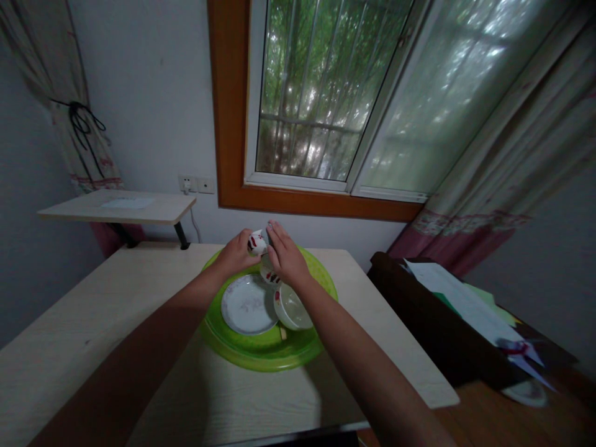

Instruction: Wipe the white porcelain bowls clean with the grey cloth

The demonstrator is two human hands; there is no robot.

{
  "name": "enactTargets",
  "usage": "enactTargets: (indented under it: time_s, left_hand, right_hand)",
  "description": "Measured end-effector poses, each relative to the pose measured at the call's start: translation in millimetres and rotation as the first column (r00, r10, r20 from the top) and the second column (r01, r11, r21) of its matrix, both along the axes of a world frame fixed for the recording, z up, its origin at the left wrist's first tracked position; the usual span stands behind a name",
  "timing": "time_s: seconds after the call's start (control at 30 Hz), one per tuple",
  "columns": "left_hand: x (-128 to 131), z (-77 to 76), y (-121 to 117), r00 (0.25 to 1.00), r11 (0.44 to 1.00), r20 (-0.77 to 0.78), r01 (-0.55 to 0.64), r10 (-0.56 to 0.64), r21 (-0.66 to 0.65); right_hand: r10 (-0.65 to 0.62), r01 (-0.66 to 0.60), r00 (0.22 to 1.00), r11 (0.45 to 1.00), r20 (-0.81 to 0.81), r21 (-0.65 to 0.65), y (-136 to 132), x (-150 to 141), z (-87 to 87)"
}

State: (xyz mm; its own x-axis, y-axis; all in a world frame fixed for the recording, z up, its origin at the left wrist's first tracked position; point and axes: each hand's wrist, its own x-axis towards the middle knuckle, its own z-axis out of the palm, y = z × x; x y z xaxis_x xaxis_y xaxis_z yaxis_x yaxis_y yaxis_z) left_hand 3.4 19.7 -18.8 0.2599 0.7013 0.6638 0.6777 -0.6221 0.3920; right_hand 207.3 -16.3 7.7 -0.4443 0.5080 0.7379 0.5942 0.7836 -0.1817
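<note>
My left hand is closed around a small white piece with red and black print; its exact kind is unclear. Right beside it, my right hand has its fingers stretched out, palm turned toward that piece. Both hands are above the far part of a round green basin. Inside the basin are a white plate and, at its right, a white bowl with a red pattern, partly covered by my right forearm. Below my hands shows a white cup-like dish with red marks, partly hidden.
The basin stands on a pale wooden table. A raised shelf with a paper on it is at the back left, near wall sockets. A dark cabinet with papers stands to the right. A barred window is behind.
</note>
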Motion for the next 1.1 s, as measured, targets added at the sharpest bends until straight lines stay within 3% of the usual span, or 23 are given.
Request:
enactTargets:
  time_s: [0.17, 0.3, 0.4, 0.6, 0.87, 0.97, 1.1]
  left_hand:
    - [1, 2.1, -4, 0.999, 1.000, 0.051, -0.012, 0.012, -0.012]
    - [2, 5.0, -6, 0.991, 0.999, 0.131, -0.011, 0.015, -0.036]
    - [2, 6.0, -6, 0.988, 0.999, 0.156, -0.002, 0.010, -0.050]
    - [3, 5.2, -4, 0.974, 0.998, 0.222, -0.023, 0.035, -0.058]
    - [1, 6.5, -1, 0.968, 0.996, 0.248, -0.015, 0.038, -0.092]
    - [1, 7.2, -2, 0.960, 0.995, 0.276, -0.022, 0.049, -0.098]
    - [2, 8.0, -4, 0.950, 0.993, 0.311, 0.003, 0.032, -0.114]
  right_hand:
    - [-0.098, 0.035, 0.964, 0.969, -0.249, -0.245, 14, 9, -11.5]
    - [-0.118, -0.012, 0.937, 0.931, -0.329, -0.365, 19, 13, -16.8]
    - [-0.097, -0.012, 0.947, 0.941, -0.305, -0.337, 17, 12, -15.3]
    - [-0.011, -0.007, 0.989, 0.992, -0.145, -0.128, 4, 6, -4.8]
    - [0.127, -0.132, 0.988, 0.990, 0.084, 0.052, -6, 1, 5.3]
    - [0.129, -0.132, 0.990, 0.990, 0.061, 0.052, -6, 0, 6.6]
    - [0.055, -0.064, 0.990, 0.995, -0.127, -0.071, 0, 6, 4.0]
